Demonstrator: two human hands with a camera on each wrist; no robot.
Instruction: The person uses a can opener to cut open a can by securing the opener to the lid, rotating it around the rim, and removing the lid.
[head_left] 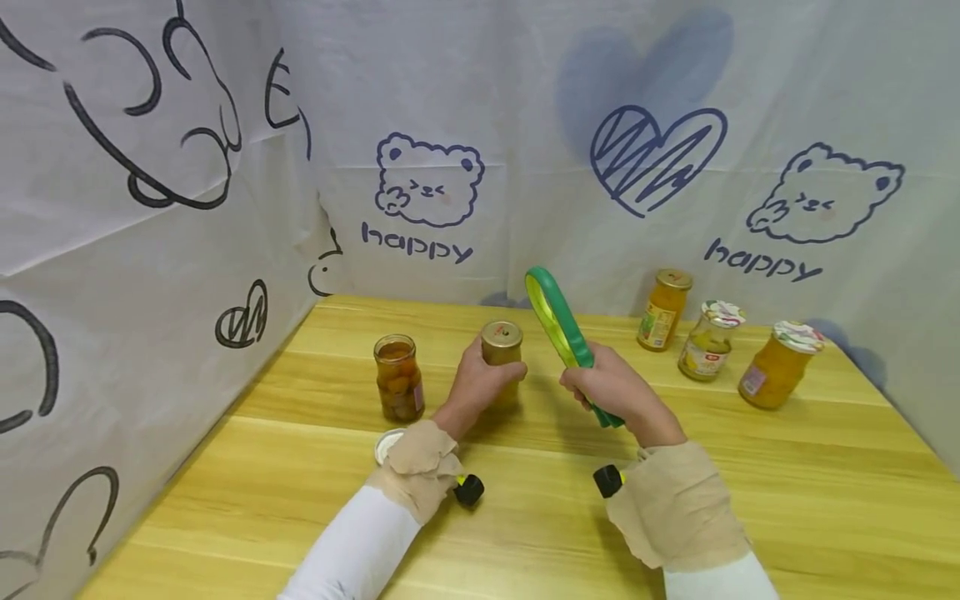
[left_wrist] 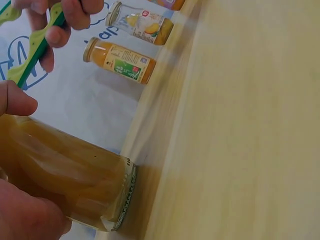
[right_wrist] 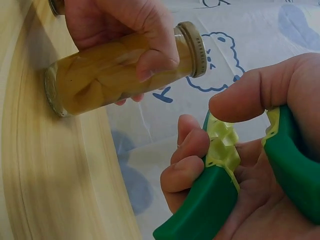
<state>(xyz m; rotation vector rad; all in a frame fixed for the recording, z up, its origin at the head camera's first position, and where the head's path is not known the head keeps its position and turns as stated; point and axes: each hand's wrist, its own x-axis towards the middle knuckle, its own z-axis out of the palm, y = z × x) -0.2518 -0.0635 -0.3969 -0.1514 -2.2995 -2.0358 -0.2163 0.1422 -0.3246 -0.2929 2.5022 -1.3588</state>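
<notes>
Spanning the near table (head_left: 540, 533), two white sleeves (head_left: 352, 546) run into beige wraps (head_left: 682, 508), each with a black block (head_left: 469, 491) at its inner side. Partly hidden by the left wrap lies a white lid (head_left: 385, 447). Past it, the left hand (head_left: 476, 379) grips a gold-capped jar (head_left: 501, 354) near the table's middle, thumb on one side and fingers round the other. The jar is upright; whether its base touches the wood I cannot tell. To its right, the right hand (head_left: 615, 385) holds a green tool (head_left: 567, 325) up, fingers curled round one arm, thumb against the other; the toothed arms stand apart, clear of the jar. Left of the jar stands an open jar (head_left: 400, 379) of dark fruit. Well to the right, an orange jar (head_left: 772, 375), a pale jar (head_left: 705, 348) and a slim jar (head_left: 660, 312) form a slanting row. Behind hangs a cloth (head_left: 540, 208) with drawn bears and hearts.
</notes>
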